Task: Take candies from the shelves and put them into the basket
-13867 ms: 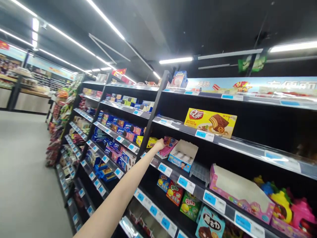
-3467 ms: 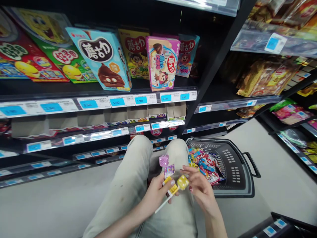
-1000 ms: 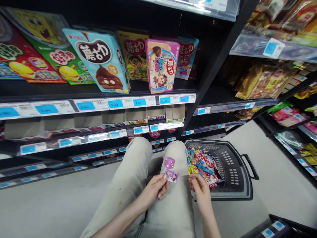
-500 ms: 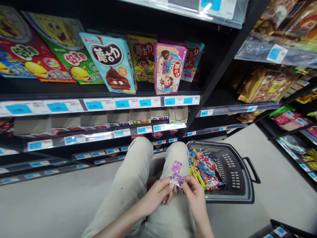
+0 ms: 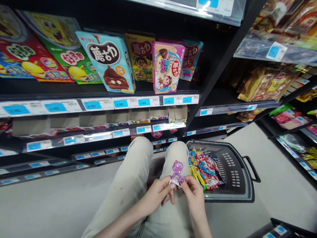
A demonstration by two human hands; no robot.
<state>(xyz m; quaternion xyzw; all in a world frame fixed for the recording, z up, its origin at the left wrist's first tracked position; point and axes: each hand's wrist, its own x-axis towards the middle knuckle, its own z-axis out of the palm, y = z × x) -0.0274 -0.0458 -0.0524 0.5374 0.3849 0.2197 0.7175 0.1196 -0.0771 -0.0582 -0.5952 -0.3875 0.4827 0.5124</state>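
Observation:
Between my fingertips, above my right knee, is a small purple printed packet [image 5: 176, 179]. A purple dice-shaped piece with pale dots [image 5: 177, 167] stands up from its far edge; whether the two are joined I cannot tell. My left hand [image 5: 158, 195] pinches the packet's left end between thumb and fingers. At the other end my right hand [image 5: 192, 190] is closed on it, thumb on top. Just right of my right hand, a dark shopping basket [image 5: 241, 186] on the floor holds several colourful wrapped snack packets [image 5: 206, 172].
Ahead stands a black shelf with snack boxes, including a light-blue box [image 5: 109, 61] and a pink box [image 5: 167, 67]. Below them runs a row of open cartons [image 5: 140, 115] behind price labels. Bagged goods [image 5: 267, 84] fill shelves at right. The basket's handle [image 5: 252, 168] sticks out rightward.
The purple dice-shaped piece has turned slightly, so more of its sides show. Both hands keep their grip on the packet in nearly the same place. The view has shifted slightly.

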